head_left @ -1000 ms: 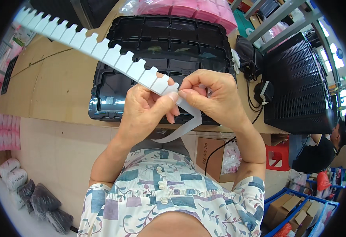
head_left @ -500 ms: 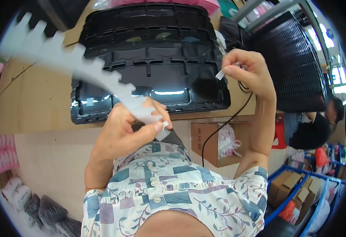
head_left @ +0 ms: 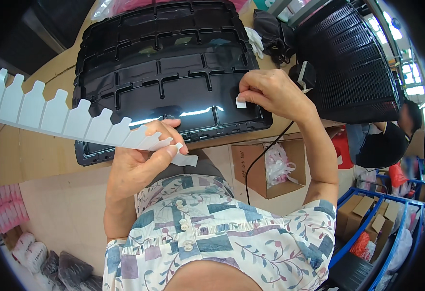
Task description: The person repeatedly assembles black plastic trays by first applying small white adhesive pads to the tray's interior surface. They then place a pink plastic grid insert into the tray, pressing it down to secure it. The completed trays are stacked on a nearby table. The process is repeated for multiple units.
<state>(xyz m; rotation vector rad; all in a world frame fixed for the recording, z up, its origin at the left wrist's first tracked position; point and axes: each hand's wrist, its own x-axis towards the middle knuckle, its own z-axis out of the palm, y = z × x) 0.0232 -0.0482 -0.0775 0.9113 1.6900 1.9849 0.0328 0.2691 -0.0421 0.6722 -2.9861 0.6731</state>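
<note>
My left hand (head_left: 142,160) is closed on a long white strip of tabbed labels (head_left: 76,123), pinching it between thumb and fingers near its short end. The strip arcs away to the left over the table, its row of tabs pointing up. Between the thumb and fingertips of my right hand (head_left: 275,94) is one small white label (head_left: 241,102), held at the right part of a black plastic tray (head_left: 183,104). Whether the label touches the tray I cannot tell. The tray has rows of moulded ridges and a glossy surface.
The tray lies on a cardboard-covered table (head_left: 33,150). Stacked black trays (head_left: 345,68) stand at the right, beside a small black device (head_left: 306,75) and a hanging black cable (head_left: 256,162). Below sits a cardboard box (head_left: 251,167) with plastic bags. Another person (head_left: 387,145) is at far right.
My right hand has moved left and down with the small label, over the tray's right part. The strip in my left hand has swung lower. The view has shifted somewhat.
</note>
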